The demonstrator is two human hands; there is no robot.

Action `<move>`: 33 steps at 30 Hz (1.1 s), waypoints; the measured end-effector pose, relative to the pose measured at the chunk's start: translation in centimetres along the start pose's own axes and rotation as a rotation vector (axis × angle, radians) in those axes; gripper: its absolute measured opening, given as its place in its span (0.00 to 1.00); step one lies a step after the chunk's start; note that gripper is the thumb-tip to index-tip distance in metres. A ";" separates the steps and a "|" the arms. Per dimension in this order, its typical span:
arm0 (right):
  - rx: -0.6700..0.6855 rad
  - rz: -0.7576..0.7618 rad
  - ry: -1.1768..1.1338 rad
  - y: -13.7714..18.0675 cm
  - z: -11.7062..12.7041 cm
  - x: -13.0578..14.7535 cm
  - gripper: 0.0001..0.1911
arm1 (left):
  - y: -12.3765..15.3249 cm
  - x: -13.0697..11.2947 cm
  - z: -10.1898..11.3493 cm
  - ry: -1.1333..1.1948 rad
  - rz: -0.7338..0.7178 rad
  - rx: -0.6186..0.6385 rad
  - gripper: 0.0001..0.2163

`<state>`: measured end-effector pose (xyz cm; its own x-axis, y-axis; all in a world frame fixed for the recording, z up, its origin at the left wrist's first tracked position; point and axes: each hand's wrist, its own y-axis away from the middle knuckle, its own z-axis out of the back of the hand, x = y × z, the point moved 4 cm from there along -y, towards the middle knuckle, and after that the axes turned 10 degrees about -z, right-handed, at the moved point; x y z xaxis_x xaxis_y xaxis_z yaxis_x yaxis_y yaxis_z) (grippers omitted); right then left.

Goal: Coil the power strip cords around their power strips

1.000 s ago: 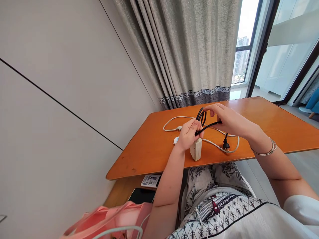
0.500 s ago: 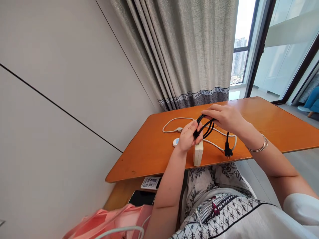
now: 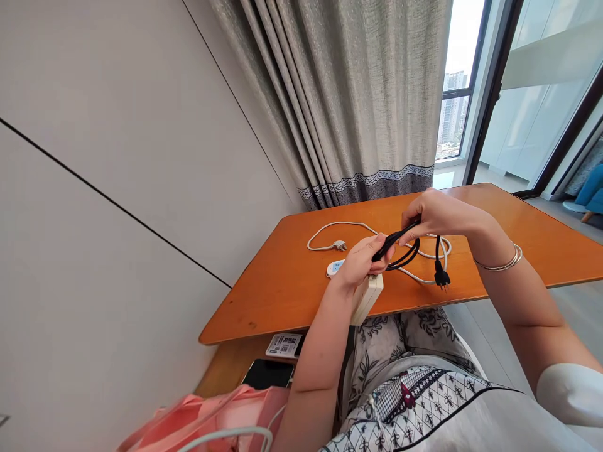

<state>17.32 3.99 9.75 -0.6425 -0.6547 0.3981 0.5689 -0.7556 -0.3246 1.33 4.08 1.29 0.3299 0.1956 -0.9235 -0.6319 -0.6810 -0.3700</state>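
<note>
My left hand (image 3: pixel 360 262) is closed on a cream power strip (image 3: pixel 366 297) and pinches the looped black cable (image 3: pixel 400 251) against it, above the near edge of the orange table (image 3: pixel 282 282). My right hand (image 3: pixel 436 213) is closed on the same black cable a little higher and to the right. The cable's black plug (image 3: pixel 441 277) hangs loose below my right hand. A silver bangle is on my right wrist.
A white cable (image 3: pixel 330 229) with a plug lies on the table behind my hands, next to a small white device (image 3: pixel 334 268). A phone (image 3: pixel 267 374) and a card lie on a lower shelf. A pink bag (image 3: pixel 211 417) sits at bottom left. A curtain and wall stand behind.
My right hand has lifted and pulled the black cable up to the right, tightening the loops. The plug swung right. The power strip has tilted in my left hand.
</note>
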 end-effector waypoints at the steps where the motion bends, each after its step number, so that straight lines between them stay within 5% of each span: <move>1: 0.038 0.002 -0.065 0.0 -0.1 -0.2 0.25 | 0.1 0.1 -0.1 0.026 0.016 0.013 0.26; 5: 0.174 -0.022 -0.388 -0.3 -1.6 -1.0 0.28 | 0.4 0.1 -0.8 0.165 0.029 0.087 0.25; 8: 0.134 -0.084 -0.675 -0.6 -3.5 -1.7 0.33 | 0.5 0.0 -0.8 0.282 -0.014 0.092 0.25; 13: -0.100 -0.220 -0.983 -0.7 -6.9 -2.4 0.40 | 0.4 0.1 -0.1 0.425 -0.047 -0.109 0.24; 17: -0.177 -0.300 -1.043 -0.1 -9.4 -2.5 0.36 | 0.2 -0.8 0.1 0.482 -0.166 -0.262 0.23; 23: -0.041 -0.293 -0.666 2.0 -12.4 -2.3 0.22 | 0.1 -2.6 0.6 0.302 -0.350 -0.422 0.24; 28: 0.053 -0.336 -0.066 3.9 -12.6 -1.1 0.35 | 0.3 -2.6 0.7 0.206 -0.408 -0.532 0.25; 33: 0.048 -0.333 0.008 4.2 -11.1 -0.4 0.24 | 0.3 -2.1 0.8 0.176 -0.417 -0.502 0.24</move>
<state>14.26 0.92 -1.29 -0.8012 -0.3720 0.4687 0.3501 -0.9266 -0.1370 -0.06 4.02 3.02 0.6120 0.4242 -0.6675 -0.0386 -0.8269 -0.5610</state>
